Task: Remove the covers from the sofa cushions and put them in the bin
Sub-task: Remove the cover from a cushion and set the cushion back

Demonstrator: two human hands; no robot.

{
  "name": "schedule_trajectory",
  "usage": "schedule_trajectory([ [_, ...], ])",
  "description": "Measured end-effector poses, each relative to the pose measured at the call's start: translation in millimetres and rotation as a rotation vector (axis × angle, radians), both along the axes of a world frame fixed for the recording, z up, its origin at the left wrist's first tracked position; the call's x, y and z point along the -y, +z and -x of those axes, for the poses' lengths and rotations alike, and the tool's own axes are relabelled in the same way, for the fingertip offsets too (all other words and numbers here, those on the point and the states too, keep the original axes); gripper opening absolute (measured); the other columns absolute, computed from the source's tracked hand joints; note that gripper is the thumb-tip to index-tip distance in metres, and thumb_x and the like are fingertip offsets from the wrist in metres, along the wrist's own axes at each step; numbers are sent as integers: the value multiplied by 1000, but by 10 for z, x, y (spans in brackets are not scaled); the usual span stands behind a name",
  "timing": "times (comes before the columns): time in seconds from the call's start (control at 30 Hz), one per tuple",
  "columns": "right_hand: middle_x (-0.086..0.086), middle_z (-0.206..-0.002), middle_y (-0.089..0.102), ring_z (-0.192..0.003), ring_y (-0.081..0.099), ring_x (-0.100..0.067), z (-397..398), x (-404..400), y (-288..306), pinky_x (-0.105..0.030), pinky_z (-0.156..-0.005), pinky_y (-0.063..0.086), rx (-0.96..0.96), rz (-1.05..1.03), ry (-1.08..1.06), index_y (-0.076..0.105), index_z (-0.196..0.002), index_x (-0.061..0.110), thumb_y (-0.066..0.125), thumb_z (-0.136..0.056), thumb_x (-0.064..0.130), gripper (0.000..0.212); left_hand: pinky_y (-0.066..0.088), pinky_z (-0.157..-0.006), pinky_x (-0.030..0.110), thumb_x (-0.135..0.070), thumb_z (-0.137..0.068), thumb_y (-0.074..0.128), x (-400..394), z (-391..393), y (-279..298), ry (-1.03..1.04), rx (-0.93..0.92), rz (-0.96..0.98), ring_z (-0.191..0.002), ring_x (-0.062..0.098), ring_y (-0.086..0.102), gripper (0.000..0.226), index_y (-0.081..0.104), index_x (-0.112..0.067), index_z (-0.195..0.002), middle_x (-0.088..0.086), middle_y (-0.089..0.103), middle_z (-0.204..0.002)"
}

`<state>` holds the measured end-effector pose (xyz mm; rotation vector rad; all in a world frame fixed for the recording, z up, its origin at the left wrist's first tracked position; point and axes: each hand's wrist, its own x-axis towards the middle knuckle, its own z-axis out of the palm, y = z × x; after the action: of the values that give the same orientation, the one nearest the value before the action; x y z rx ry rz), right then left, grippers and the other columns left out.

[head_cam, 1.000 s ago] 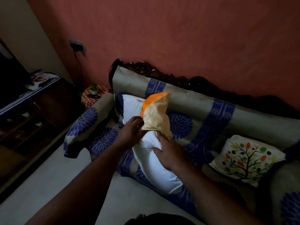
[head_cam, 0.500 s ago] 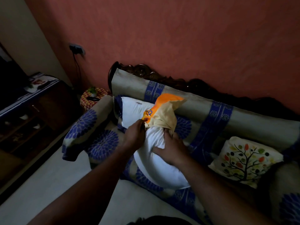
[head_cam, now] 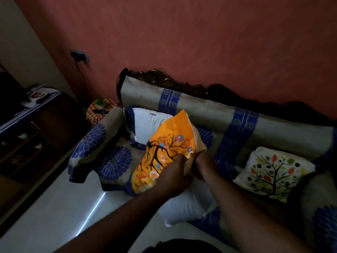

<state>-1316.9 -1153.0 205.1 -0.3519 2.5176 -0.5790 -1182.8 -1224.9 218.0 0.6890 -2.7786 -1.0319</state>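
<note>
An orange cushion cover [head_cam: 164, 152] with a dark tree print stands up over the sofa seat [head_cam: 116, 161]. My left hand [head_cam: 173, 175] grips its lower edge. Just to the right, my right hand [head_cam: 202, 164] reaches in at the cover's opening, and its fingers are hidden. Below both hands a bare white cushion [head_cam: 186, 207] lies at the front edge of the seat. A second bare white cushion [head_cam: 147, 125] leans in the sofa's left corner. A cushion in a white tree-print cover [head_cam: 273, 172] rests on the right of the seat.
The sofa has a blue-flowered armrest [head_cam: 89, 143] on the left and a carved wooden back against the red wall. A patterned basket [head_cam: 98, 110] stands behind the armrest. A dark cabinet [head_cam: 36, 125] lines the left side. Pale floor [head_cam: 54, 207] lies in front.
The cover has come further off the white cushion and now shows its printed orange face. The white cushion has dropped toward the seat's front edge. Both hands shifted right and closer together.
</note>
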Motion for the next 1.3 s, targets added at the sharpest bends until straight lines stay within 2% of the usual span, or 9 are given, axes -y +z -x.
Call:
schedule_trajectory([
  [0.27,1,-80,64,-89,64,-26,-12,-87,40,-40,-81,49,2,502,167,53,-76,18,69,-84,44,31,45,-79,37,-42,-76,60,1151,-246,-287,159,-76,340,-97,27,61,38,69,-30,-111,-2,68,-105],
  [0.33,-1,-85,69,-91,66,-26,19,-138,42,-42,-84,51,14,613,107,59,-82,14,68,-77,52,38,49,-82,37,-30,-74,61,1307,-292,-417,196,-75,220,-99,31,65,36,71,-25,-109,5,72,-106],
  [0.47,4,-97,74,-97,68,-19,80,-148,104,-35,-91,51,70,795,-99,69,-89,23,68,-73,40,23,49,-77,18,-29,-85,55,1124,-286,-391,186,-167,-77,-96,4,64,30,71,-26,-110,-9,72,-104],
  [0.6,-11,-96,71,-92,64,-23,204,-173,69,-35,-85,49,-13,746,-286,68,-90,12,66,-70,33,30,55,-74,42,-62,-89,42,911,-374,-630,110,-93,-115,-88,21,69,49,68,-24,-103,5,74,-96],
  [0.73,-13,-81,60,-83,55,-20,331,-295,14,-28,-70,37,-43,653,-412,60,-79,6,63,-86,11,9,46,-60,42,-65,-79,42,384,-458,-484,-6,14,-165,-60,8,50,50,55,-19,-67,-3,54,-64],
  [0.9,1,-68,59,-68,55,-12,209,-399,87,-25,-61,37,63,642,-328,60,-70,13,61,-96,9,26,49,-72,30,-72,-68,70,736,-316,-403,76,46,-19,-95,18,68,61,70,-29,-111,-4,75,-98],
  [1.03,-4,-100,76,-97,72,-18,97,-441,96,-36,-93,54,468,712,-113,72,-104,15,65,-97,23,13,50,-79,32,-38,-77,81,890,-166,-290,236,-32,101,-106,26,67,46,69,-30,-121,1,74,-113],
  [1.17,0,-86,71,-84,67,-23,147,-422,60,-32,-69,46,-223,317,-60,70,-91,15,68,-86,59,45,53,-71,33,-30,-81,69,868,-34,-161,286,-155,108,-95,24,69,38,65,-39,-118,-3,75,-102],
  [1.3,-1,-97,68,-91,64,-24,14,-636,50,-37,-74,50,-626,420,-14,68,-98,21,67,-84,61,43,43,-63,28,-29,-78,68,837,127,-10,290,-316,100,-83,16,67,23,68,-28,-101,-4,75,-92],
])
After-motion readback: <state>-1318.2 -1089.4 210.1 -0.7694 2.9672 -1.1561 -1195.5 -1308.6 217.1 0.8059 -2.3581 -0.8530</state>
